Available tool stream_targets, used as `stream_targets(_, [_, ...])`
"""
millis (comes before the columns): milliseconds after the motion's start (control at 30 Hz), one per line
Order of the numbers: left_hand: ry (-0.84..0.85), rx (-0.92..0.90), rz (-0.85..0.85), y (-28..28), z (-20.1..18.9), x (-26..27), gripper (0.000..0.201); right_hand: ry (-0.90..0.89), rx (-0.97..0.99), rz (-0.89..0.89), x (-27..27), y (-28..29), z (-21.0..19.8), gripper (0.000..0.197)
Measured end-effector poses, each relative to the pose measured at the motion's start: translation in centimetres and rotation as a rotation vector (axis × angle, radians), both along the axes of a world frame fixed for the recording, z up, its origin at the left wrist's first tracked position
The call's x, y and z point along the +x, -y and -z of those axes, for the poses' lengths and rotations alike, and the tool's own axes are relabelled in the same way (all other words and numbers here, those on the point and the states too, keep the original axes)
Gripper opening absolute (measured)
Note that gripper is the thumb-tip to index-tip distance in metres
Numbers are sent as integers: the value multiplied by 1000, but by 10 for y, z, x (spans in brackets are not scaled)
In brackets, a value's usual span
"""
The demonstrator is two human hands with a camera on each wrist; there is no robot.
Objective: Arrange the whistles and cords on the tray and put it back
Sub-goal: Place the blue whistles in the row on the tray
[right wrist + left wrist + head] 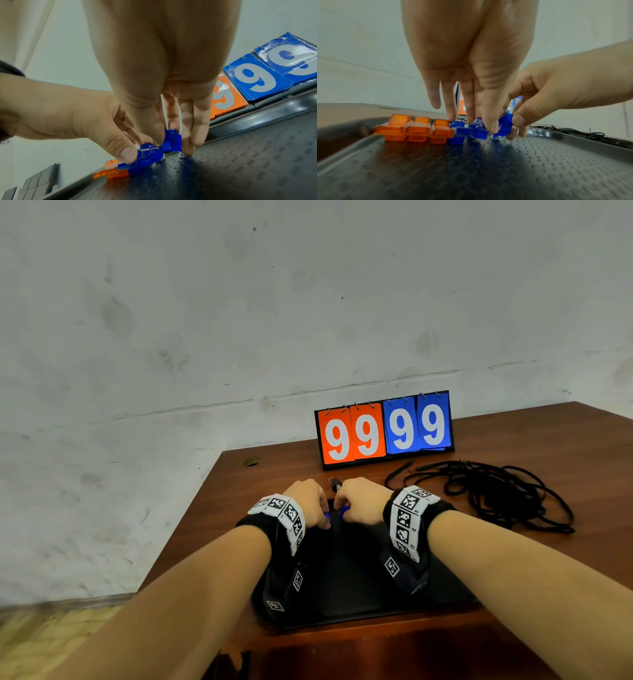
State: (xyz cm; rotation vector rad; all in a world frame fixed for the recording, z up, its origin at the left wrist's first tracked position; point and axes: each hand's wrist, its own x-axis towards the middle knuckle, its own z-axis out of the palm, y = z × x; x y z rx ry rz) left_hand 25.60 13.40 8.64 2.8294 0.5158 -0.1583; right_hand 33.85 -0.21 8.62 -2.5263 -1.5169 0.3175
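A black tray lies on the wooden table. Along its far edge stand three orange whistles in a row, then a blue whistle. My left hand pinches a second blue whistle between thumb and fingers, low on the tray. Just to its right, my right hand pinches a third blue whistle, held upright with its ring touching the tray. In the head view both hands hide the whistles. Black cords lie tangled on the table, right of the tray.
A flip scoreboard showing 99 99 stands behind the tray. A small dark whistle with a ring lies on the table between tray and scoreboard. The table's left edge runs close to the tray.
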Motion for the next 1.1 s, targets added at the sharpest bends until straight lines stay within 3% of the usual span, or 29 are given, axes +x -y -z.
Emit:
stream_targets(233, [-29, 6, -22, -2, 2, 3, 32, 8, -53, -28, -1, -4, 1, 51])
stream_targets(733, [22, -45, -91, -21, 3, -14, 46, -28, 25, 58, 3, -1, 6, 45])
stream_targets(1100, [11, -46, -58, -31, 6, -22, 44, -99, 54, 73, 0, -17, 12, 51])
